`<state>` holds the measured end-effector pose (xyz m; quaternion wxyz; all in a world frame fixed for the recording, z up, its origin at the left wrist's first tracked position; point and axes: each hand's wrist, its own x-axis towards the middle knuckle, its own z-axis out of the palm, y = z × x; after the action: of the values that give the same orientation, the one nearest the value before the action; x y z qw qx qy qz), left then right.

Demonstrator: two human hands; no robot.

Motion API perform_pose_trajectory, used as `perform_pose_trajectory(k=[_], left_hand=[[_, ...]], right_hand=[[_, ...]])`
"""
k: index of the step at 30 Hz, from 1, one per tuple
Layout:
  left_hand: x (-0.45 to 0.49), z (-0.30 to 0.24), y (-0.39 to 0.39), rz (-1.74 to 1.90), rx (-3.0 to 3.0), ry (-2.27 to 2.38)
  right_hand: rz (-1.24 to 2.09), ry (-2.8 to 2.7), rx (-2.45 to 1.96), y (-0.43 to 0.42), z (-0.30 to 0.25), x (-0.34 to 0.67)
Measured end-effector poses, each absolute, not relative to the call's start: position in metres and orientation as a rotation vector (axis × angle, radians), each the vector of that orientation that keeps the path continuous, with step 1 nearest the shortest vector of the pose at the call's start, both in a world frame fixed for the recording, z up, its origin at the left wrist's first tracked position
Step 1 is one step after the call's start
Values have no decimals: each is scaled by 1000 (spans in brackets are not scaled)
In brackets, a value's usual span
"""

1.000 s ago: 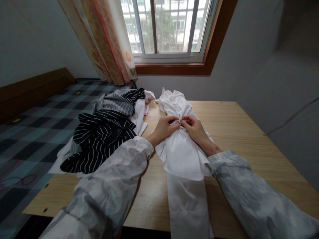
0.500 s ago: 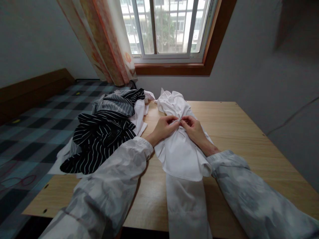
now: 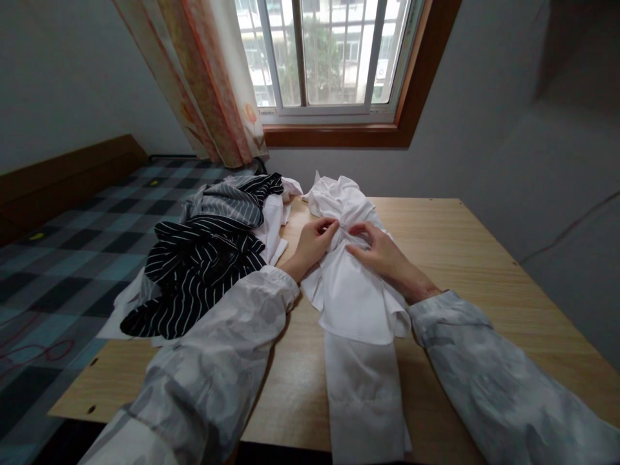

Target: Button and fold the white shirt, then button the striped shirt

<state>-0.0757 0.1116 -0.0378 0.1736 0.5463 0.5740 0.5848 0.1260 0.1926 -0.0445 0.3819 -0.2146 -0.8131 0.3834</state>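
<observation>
Through the head camera, from my remote place, I saw at the far side a window [image 3: 334, 64] with a brown wooden frame [image 3: 358, 137]. A curtain [image 3: 213, 84] in orange and cream was hanging at its left. On the left I saw a bed [image 3: 62, 258] with a checked sheet. A heap of clothes [image 3: 203, 278], partly black with white stripes, was lying on the left of the wooden table [image 3: 465, 278]. A thin cable [image 3: 566, 236] ran along the right wall [image 3: 498, 148].
</observation>
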Motion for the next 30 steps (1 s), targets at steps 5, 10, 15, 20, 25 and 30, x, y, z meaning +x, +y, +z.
perform_pose_trajectory(k=[5, 10, 15, 20, 25, 30], left_hand=[[-84, -36, 113, 1589, 1529, 1760], [-90, -23, 104, 1236, 1847, 1714], [-97, -12, 97, 861, 2059, 2134], [-90, -6, 94, 711, 2169, 2487], [-84, -7, 91, 804, 2169, 2462], [-90, -9, 96, 1081, 2047, 2272]], right_hand=[[870, -2391, -502, 211, -38, 149], [629, -2436, -489, 226, -52, 154], [247, -2326, -676, 229, -61, 151], [20, -2192, -914, 225, -53, 154], [205, -2186, -946, 221, -53, 154], [555, -2102, -738, 220, -50, 156]])
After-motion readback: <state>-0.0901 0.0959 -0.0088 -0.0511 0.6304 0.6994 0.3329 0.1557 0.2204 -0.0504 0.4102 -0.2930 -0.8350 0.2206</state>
